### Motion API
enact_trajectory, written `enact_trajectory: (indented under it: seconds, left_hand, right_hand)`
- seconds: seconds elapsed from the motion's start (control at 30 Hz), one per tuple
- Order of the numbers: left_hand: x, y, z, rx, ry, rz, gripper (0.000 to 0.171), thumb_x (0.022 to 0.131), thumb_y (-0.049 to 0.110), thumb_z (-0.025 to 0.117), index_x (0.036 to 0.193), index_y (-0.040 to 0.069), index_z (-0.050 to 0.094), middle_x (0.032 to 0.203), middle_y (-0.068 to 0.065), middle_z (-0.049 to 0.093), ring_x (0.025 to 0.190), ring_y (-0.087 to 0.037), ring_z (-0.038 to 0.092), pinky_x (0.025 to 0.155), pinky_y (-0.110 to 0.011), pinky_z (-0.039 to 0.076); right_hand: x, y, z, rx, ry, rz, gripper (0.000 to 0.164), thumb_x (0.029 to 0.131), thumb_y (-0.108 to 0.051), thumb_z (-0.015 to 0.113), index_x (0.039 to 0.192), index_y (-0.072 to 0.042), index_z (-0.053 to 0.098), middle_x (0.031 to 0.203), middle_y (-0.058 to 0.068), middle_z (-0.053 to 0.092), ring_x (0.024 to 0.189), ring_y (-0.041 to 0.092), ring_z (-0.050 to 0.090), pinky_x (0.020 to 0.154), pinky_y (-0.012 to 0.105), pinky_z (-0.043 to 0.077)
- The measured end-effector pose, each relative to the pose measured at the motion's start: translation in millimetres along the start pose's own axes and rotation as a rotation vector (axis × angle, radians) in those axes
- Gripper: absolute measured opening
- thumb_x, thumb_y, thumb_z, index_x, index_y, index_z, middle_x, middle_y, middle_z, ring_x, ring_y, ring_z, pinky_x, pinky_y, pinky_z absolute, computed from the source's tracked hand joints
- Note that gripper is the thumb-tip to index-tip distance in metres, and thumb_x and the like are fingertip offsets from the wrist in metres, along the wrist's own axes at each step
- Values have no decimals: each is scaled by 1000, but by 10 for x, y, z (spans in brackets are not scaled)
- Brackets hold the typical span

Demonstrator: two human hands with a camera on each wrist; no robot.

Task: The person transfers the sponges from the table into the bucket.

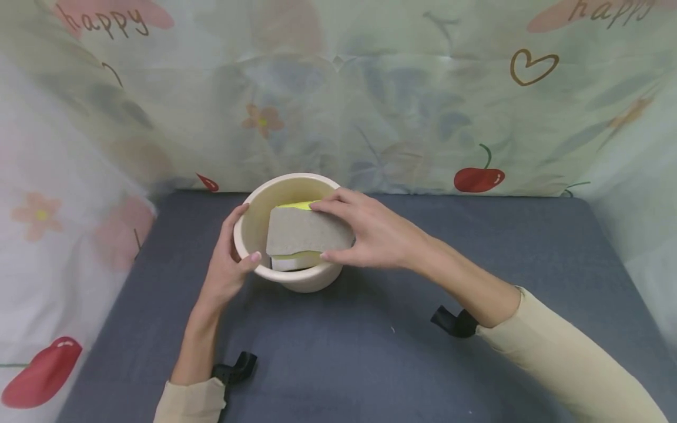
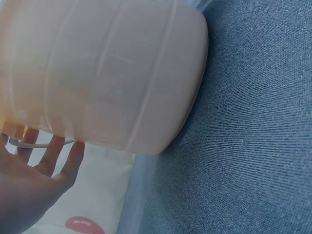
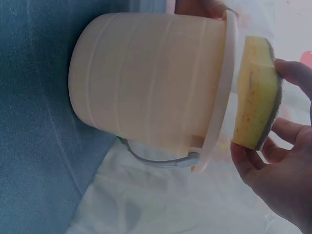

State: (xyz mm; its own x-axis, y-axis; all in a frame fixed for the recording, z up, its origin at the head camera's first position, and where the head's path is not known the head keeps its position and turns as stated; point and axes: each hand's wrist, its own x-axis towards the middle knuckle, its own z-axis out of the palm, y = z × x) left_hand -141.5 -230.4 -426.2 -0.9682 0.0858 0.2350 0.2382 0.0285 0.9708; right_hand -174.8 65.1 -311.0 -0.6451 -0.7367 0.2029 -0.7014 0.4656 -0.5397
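Observation:
A cream plastic bucket [image 1: 307, 285] stands on the dark cloth surface. My left hand [image 1: 227, 258] grips its rim on the left, thumb over the edge and fingers along the outside wall. Between the thumb and fingers of my right hand [image 1: 365, 229] is a sponge [image 1: 307, 232] with a grey scouring side facing up and a yellow body. In the right wrist view the sponge [image 3: 256, 92] is held just above the bucket's mouth, apart from the rim. Below it, a white thing [image 1: 291, 262] shows inside the bucket, mostly hidden.
A grey carrying handle [image 3: 163, 162] hangs at the bucket's far side. The dark blue-grey cloth [image 1: 370, 352] covers the table, and a printed curtain [image 1: 391, 117] hangs behind it. Black straps [image 1: 455, 322] sit at both wrists near the cream sleeves.

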Motion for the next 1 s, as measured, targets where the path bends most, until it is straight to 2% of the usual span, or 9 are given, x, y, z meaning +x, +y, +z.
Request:
enact_trajectory:
  seconds: [0.33, 0.63, 0.8, 1.0]
  left_hand:
    - [-26, -1, -11, 16, 20, 13, 85, 79, 2, 66, 155, 17, 31, 149, -9, 34, 119, -24, 45, 82, -21, 52]
    - [-12, 7, -2, 34, 9, 2, 85, 81, 0, 64, 155, 18, 29, 150, -10, 32, 121, -25, 45, 84, -21, 52]
    - [-10, 2, 0, 48, 11, -6, 85, 80, 0, 63, 156, 19, 28, 151, -10, 31, 123, -27, 43, 86, -20, 50]
    - [-4, 0, 7, 58, 11, -4, 85, 80, -1, 62, 156, 18, 28, 151, -10, 31, 122, -28, 43, 85, -20, 51]
  right_hand:
    - [234, 74, 42, -2, -32, 10, 63, 82, -31, 77, 139, -13, 57, 129, 1, 52, 111, 14, 52, 92, 30, 45]
    - [408, 129, 50, -29, -67, 94, 65, 83, -29, 75, 142, -14, 54, 134, 4, 48, 114, 15, 51, 95, 31, 43]
    - [463, 161, 53, -34, -67, 126, 63, 82, -28, 74, 142, -15, 55, 133, 6, 46, 113, 16, 50, 95, 31, 43]
    - [490, 205, 88, -37, -70, 120, 62, 81, -30, 76, 138, -13, 59, 127, 5, 48, 110, 15, 50, 93, 30, 43]
